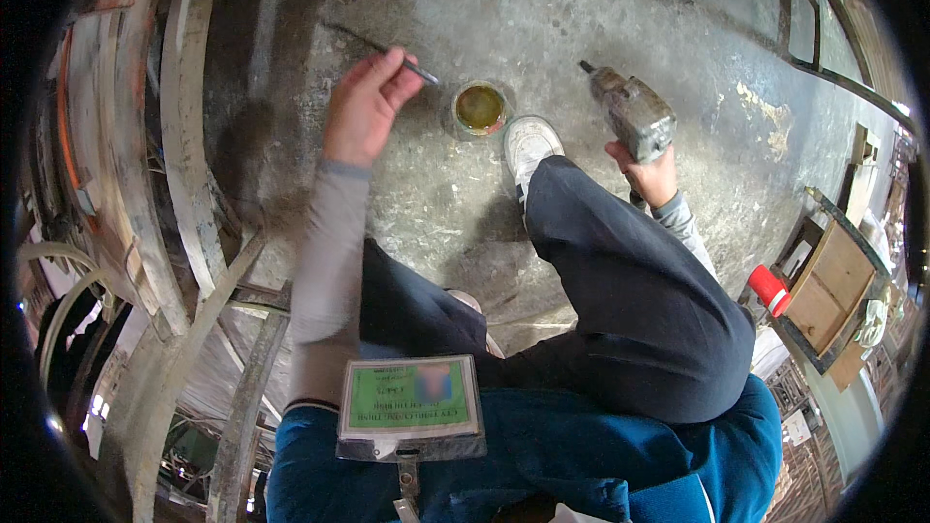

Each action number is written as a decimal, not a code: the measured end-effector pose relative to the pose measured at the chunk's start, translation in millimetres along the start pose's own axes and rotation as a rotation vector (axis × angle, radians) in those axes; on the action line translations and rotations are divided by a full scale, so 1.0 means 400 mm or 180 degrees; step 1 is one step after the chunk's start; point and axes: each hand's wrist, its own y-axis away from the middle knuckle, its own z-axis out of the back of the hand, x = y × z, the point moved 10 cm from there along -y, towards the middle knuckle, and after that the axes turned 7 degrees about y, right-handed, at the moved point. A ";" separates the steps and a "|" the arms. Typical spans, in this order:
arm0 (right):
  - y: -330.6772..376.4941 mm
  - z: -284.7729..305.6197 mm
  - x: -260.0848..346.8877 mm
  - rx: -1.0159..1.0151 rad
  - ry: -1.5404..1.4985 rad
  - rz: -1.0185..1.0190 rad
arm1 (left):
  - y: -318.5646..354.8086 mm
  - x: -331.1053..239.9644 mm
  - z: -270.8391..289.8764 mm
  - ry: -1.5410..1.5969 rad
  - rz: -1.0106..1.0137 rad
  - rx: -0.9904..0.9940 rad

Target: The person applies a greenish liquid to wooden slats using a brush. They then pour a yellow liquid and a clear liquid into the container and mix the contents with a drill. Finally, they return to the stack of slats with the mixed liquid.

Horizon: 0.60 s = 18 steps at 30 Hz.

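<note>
A green badge (pixel 411 397) hangs at the chest. Farther out, the right hand (pixel 647 172) grips a grey power drill (pixel 630 112). The left hand (pixel 366 105) pinches a thin metal rod (pixel 420 70) beside 1 small jar (pixel 480 108) on the concrete floor (pixel 581 19).

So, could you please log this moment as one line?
left hand: holds thin rod | right hand: grips power drill | small tin between

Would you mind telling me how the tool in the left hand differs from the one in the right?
The thin rod in the left hand is slim and pinched by the fingertips; the power drill in the right hand is bulky, grey and gripped in the fist. Both are held above the concrete floor, flanking the small tin.
</note>
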 end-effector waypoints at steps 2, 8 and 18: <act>0.024 0.024 0.146 0.0083 0.0281 0.1108 | 0.069 0.038 0.009 0.0130 0.0013 -0.0109; -0.011 0.085 0.281 0.1118 -0.0026 0.1446 | 0.172 0.136 0.011 0.0333 0.0196 -0.0212; 0.086 0.053 0.242 0.1118 0.0864 0.1793 | 0.222 0.091 0.077 0.0597 0.0041 -0.0479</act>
